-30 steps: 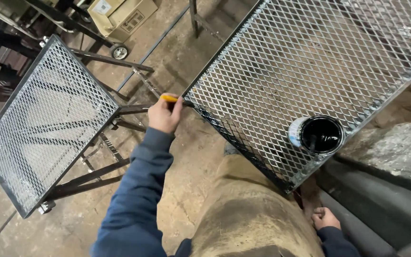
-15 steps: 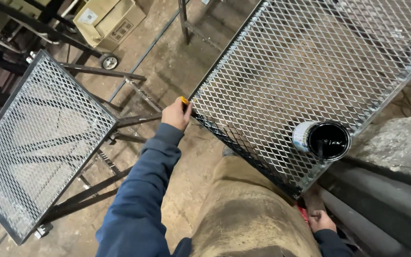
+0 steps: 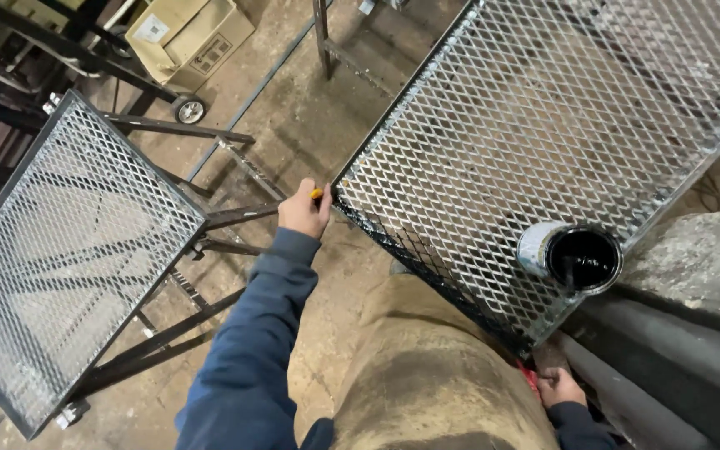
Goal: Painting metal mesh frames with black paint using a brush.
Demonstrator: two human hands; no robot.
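My left hand [image 3: 303,210] is closed around a tool with a yellow-orange handle [image 3: 317,194], held against the near-left corner of a black-framed metal mesh table [image 3: 493,158]. The tool's working end is hidden by my fingers and the frame. A tin of black paint [image 3: 575,257] stands on the mesh near its right corner. My right hand [image 3: 562,387] hangs low beside my leg, under that corner, fingers curled next to something red [image 3: 530,377]; I cannot tell if it grips it.
A second mesh-topped frame [image 3: 68,258] on dark steel legs stands to the left. A cardboard box [image 3: 189,37] and a small caster wheel [image 3: 190,109] lie at the back. Grey concrete blocks [image 3: 702,267] sit to the right. The floor is dusty concrete.
My view has shifted, so the tables sit further right and lower in frame. My left hand stays at the mesh table's corner with the tool. My right hand moved slightly.
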